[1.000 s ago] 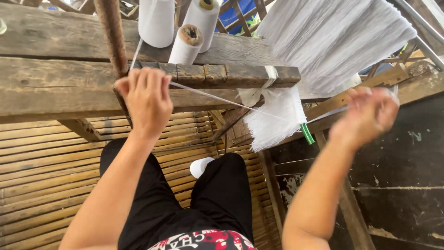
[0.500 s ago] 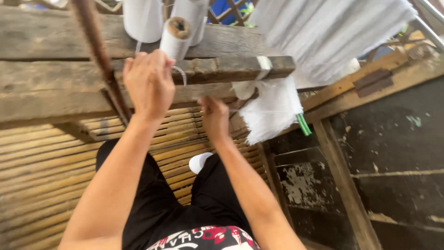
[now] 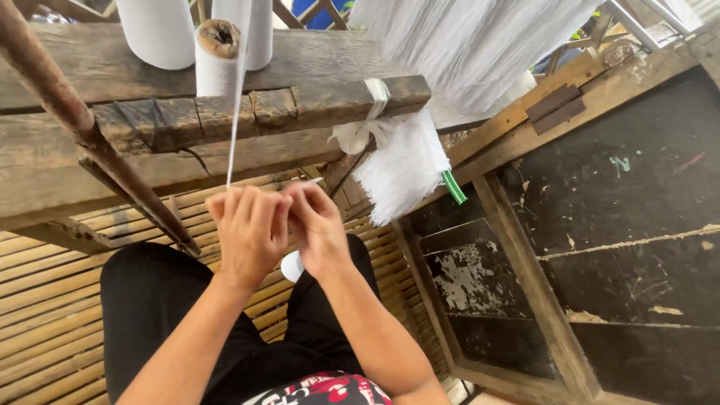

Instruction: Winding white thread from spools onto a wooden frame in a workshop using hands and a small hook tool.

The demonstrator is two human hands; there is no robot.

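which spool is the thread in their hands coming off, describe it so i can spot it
Start at the weathered wooden beam across the top. Three white spools stand on it at the left; the thread rises from the left hand to the small front spool. Only it shows a brown, hollow core on top.

A hand-weaving workshop — rough and homemade. A weathered wooden loom beam [image 3: 225, 142] carries white thread spools [image 3: 157, 30], a broad sheet of white warp [image 3: 472, 45] hangs from above, and a split-bamboo floor [image 3: 45, 315] lies underneath — beside dark, peeling boards [image 3: 622, 247].
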